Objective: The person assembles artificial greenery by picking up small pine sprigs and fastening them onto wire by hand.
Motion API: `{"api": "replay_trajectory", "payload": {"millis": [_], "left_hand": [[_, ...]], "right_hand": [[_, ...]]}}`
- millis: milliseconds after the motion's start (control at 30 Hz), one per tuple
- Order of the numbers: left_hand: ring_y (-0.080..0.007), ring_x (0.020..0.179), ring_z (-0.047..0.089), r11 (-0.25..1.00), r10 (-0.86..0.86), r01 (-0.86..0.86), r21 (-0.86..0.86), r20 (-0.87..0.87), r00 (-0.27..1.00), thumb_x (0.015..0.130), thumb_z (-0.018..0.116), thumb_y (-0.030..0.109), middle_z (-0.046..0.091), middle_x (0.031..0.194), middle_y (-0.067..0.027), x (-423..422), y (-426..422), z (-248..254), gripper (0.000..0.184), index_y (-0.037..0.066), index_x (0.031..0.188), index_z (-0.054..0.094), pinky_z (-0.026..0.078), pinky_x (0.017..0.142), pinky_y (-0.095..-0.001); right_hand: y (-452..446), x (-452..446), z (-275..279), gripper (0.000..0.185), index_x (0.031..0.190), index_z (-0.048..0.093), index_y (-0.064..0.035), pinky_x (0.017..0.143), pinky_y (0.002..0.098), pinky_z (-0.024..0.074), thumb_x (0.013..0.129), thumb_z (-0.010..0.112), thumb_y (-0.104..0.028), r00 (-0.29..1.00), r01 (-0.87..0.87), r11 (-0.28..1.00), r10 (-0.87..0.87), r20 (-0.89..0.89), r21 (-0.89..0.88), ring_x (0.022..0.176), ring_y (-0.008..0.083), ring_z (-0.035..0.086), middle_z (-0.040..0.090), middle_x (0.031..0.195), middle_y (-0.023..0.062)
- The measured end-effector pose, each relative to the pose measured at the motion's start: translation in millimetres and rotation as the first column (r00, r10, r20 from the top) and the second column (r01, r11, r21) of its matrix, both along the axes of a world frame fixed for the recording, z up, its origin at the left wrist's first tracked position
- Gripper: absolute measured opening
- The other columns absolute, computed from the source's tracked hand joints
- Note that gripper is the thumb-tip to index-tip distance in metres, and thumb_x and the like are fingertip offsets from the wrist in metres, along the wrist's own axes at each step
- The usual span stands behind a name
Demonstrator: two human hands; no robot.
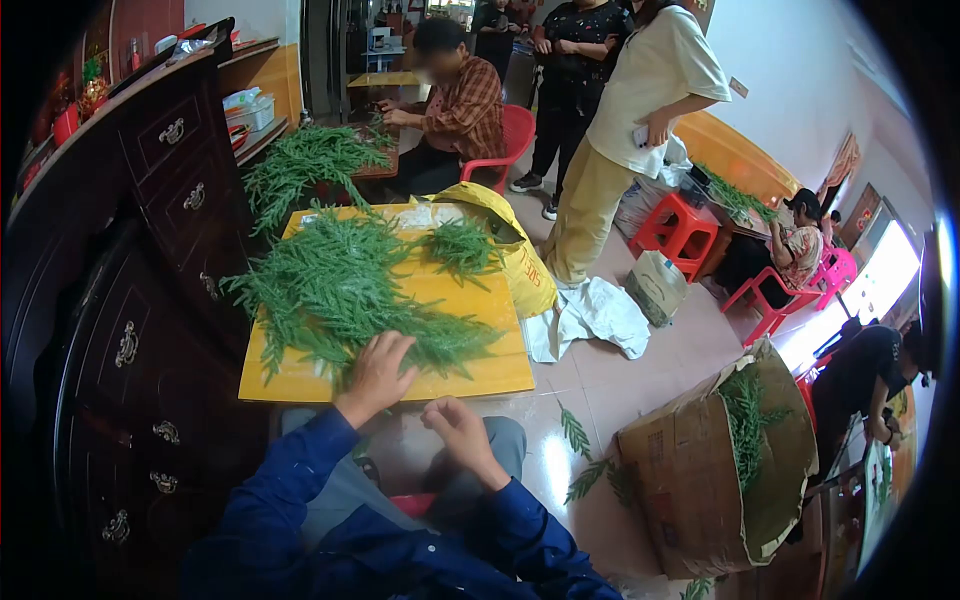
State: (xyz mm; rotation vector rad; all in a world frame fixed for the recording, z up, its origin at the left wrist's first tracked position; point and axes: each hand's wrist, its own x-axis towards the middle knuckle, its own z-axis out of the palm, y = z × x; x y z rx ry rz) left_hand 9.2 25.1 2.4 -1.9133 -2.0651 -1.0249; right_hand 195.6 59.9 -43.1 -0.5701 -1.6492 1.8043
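A large pile of green artificial-looking leaf sprigs (335,275) covers much of the yellow tabletop (490,375) in front of me. At the pile's near edge, my left hand (377,376) is open, its fingers apart and touching or just over the sprigs; the contact is not clear. My right hand (460,432) is above my lap, just off the table's front edge. Its fingers are curled and pressed together, and anything small between them is hidden. A smaller bunch of sprigs (462,247) lies at the table's back right.
A cardboard box (680,480) holding sprigs stands on the floor at right, with loose sprigs (574,430) beside it. A yellow sack (525,275) leans at the table's right edge. Dark drawers (165,190) flank my left. Several people sit or stand farther back.
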Motion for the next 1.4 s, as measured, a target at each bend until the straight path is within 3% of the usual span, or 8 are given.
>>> {"api": "replay_trajectory", "payload": {"millis": [100,467,500,733,967,1167,1267,1400], "left_hand": [[-0.0315,0.097,0.054,0.99,-0.015,0.015,-0.14,0.0,1.0,0.074,0.068,0.014,0.057,0.1,-0.0114,-12.1,-14.7,-24.4,0.034,0.007,0.105,0.059,0.044,0.085,-0.0405],[-0.0327,0.088,0.053,0.998,-0.01,0.007,-0.057,-0.045,0.999,0.075,0.065,0.01,0.054,0.087,-0.0114,-22.0,-10.4,-50.5,0.022,0.009,0.096,0.06,0.044,0.077,-0.0423],[-0.0333,0.087,0.053,0.999,-0.026,0.025,-0.029,-0.017,1.0,0.073,0.066,0.007,0.054,0.087,-0.0118,-20.1,-11.4,-46.9,0.024,0.009,0.096,0.06,0.044,0.076,-0.0424],[-0.0307,0.089,0.052,1.0,-0.025,0.025,-0.003,-0.031,0.999,0.074,0.063,0.004,0.055,0.089,-0.0095,-22.2,-7.7,-44.5,0.016,0.007,0.089,0.061,0.043,0.079,-0.0403],[-0.0284,0.094,0.052,0.999,-0.025,0.025,0.04,-0.01,1.0,0.076,0.063,0.016,0.057,0.095,-0.0062,-4.8,-0.9,-49.3,0.021,0.009,0.095,0.062,0.041,0.086,-0.0407],[-0.0283,0.091,0.053,0.997,-0.002,-0.001,0.079,0.043,0.999,0.074,0.065,0.013,0.057,0.092,-0.0069,-1.4,8.0,-63.8,0.016,0.008,0.089,0.063,0.043,0.081,-0.0396],[-0.0291,0.091,0.053,0.996,-0.005,-0.001,0.089,0.075,0.997,0.074,0.064,0.01,0.057,0.091,-0.0084,-0.6,7.2,-60.1,0.016,0.006,0.089,0.063,0.044,0.08,-0.0401],[-0.0294,0.09,0.053,0.997,-0.012,0.006,0.077,0.077,0.997,0.074,0.063,0.01,0.056,0.09,-0.0085,-1.2,5.9,-58.5,0.015,0.006,0.089,0.063,0.043,0.079,-0.0399]], "right_hand": [[4.3,-1.1,-7.4,0.012,0.097,0.059,0.0008,0.069,0.0217,0.0458,0.092,0.057,-0.01,1.0,0.018,1.0,-0.019,0.022,0.012,0.075,0.0069,0.056,0.061,0.082,0.0004],[18.3,-4.1,-31.8,0.008,0.091,0.058,-0.0008,0.07,0.0232,0.0473,0.091,0.057,-0.008,0.99,0.091,0.996,-0.09,0.111,-0.007,0.074,0.0084,0.057,0.06,0.079,0.0008],[16.8,-1.7,-19.9,0.008,0.091,0.058,-0.0007,0.07,0.0234,0.0473,0.092,0.057,-0.009,0.981,0.083,0.993,-0.097,0.166,0.089,0.074,0.0091,0.057,0.061,0.08,0.0017],[28.0,-6.9,-34.3,0.007,0.093,0.056,0.0006,0.072,0.0241,0.0473,0.091,0.055,-0.006,0.995,0.087,0.996,-0.088,0.044,0.019,0.076,0.0106,0.058,0.062,0.082,0.0038],[31.9,-5.9,-35.1,0.007,0.095,0.057,0.0007,0.071,0.0239,0.0474,0.091,0.056,-0.006,0.99,0.131,0.991,-0.129,0.049,-0.037,0.076,0.0104,0.058,0.063,0.083,0.0043],[39.4,-1.1,-31.3,0.009,0.096,0.057,0.0002,0.074,0.0243,0.0473,0.091,0.057,-0.007,0.98,0.192,0.981,-0.194,-0.049,-0.035,0.078,0.0107,0.058,0.063,0.085,0.0046],[36.1,2.1,14.7,0.012,0.101,0.056,0.0014,0.078,0.0254,0.0485,0.092,0.057,-0.008,0.956,0.275,0.961,-0.273,-0.108,0.002,0.081,0.0114,0.059,0.062,0.087,0.0042],[9.2,13.6,167.4,0.013,0.104,0.055,0.001,0.081,0.0258,0.046,0.092,0.055,-0.004,0.926,0.278,0.919,-0.18,-0.332,0.278,0.088,0.0129,0.059,0.062,0.095,0.0078]]}}
